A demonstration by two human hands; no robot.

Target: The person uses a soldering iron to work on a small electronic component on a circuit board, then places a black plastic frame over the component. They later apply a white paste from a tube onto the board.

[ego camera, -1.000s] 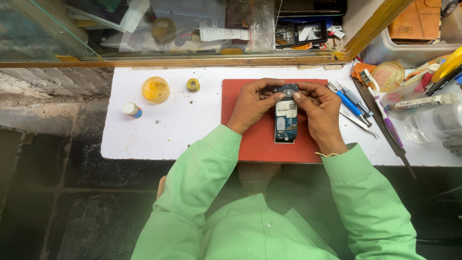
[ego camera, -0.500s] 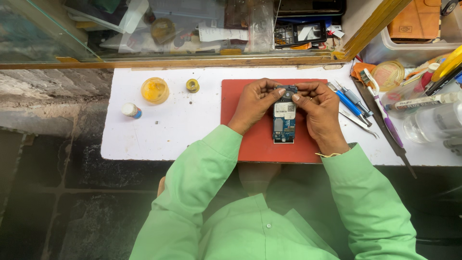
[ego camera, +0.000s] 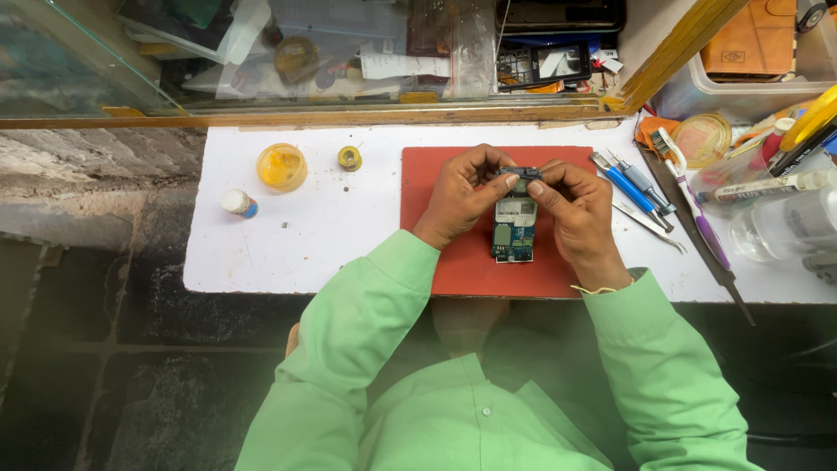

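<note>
A small phone circuit board (ego camera: pixel 513 230), blue-green with a white patch, is held just above a red work mat (ego camera: pixel 458 262) on a white tabletop (ego camera: pixel 305 235). My left hand (ego camera: pixel 458 201) grips its top end from the left, thumb and fingers pinched on the dark upper part. From the right, my right hand (ego camera: pixel 571 214) pinches the same top end. Both wrists come out of light green sleeves.
A yellow round tub (ego camera: pixel 281 166), a small solder spool (ego camera: pixel 350 158) and a little white bottle (ego camera: pixel 237 203) lie left of the mat. Blue-handled screwdrivers (ego camera: pixel 626 183), tweezers (ego camera: pixel 649 225), a brush and clear containers crowd the right. A glass cabinet stands behind.
The board and both hands have shifted very slightly upward on the mat. The fingers stay pinched at the board's top end.
</note>
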